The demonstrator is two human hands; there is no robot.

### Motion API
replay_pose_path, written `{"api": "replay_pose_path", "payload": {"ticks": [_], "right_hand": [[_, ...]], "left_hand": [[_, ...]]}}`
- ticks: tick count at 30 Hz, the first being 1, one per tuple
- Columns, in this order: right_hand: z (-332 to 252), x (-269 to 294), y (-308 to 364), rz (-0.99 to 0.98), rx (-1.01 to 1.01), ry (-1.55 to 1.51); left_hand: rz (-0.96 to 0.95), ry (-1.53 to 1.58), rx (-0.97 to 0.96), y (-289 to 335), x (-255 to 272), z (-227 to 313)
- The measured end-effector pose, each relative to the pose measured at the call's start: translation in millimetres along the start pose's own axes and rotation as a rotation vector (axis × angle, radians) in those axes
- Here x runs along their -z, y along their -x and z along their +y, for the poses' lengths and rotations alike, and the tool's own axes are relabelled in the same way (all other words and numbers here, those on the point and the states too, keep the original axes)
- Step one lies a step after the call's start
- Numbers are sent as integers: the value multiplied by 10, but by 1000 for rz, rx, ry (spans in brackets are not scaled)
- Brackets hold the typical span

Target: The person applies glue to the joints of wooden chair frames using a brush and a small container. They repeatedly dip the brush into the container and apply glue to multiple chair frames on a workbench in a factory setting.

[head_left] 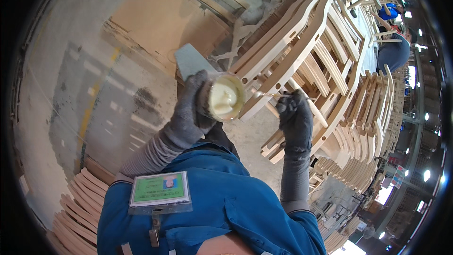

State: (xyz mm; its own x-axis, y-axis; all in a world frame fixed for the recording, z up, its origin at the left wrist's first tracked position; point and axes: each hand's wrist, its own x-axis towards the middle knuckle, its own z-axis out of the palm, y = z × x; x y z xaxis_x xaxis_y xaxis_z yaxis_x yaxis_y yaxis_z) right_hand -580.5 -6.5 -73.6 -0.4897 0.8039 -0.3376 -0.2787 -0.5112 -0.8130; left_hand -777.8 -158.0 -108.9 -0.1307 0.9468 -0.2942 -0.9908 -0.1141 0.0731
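My left hand (188, 106), in a grey glove, is wrapped round a cup (241, 97) of creamy pale-yellow liquid (224, 95). The cup's open top faces up toward me. My right hand (296, 118), gloved too, is closed on a thin stick (271, 95). Its pale tip points left toward the cup and is apart from it, close to a wooden frame. Curved wooden frame parts (302, 49) with drilled holes and slots lie stacked just beyond my right hand. A grey-blue flat piece (191, 61) shows behind the cup; what it belongs to is hidden.
A brown board (165, 16) lies on the floor at the far left. More curved wooden parts (80, 208) are stacked at the lower left, and chair frames (373, 108) stand at the right. Several people, one in blue (394, 52), are at the far right.
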Motion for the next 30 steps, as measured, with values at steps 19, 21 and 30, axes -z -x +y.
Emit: {"api": "replay_pose_path", "payload": {"ticks": [19, 21, 30], "right_hand": [[482, -229, -617, -274, 533, 1743], [477, -258, -621, -325, 515, 1690], [465, -260, -648, -290, 443, 1671]], "left_hand": [[113, -224, -350, 202, 377, 370], [173, -282, -388, 211, 413, 365], [103, -1151, -720, 302, 492, 434]]}}
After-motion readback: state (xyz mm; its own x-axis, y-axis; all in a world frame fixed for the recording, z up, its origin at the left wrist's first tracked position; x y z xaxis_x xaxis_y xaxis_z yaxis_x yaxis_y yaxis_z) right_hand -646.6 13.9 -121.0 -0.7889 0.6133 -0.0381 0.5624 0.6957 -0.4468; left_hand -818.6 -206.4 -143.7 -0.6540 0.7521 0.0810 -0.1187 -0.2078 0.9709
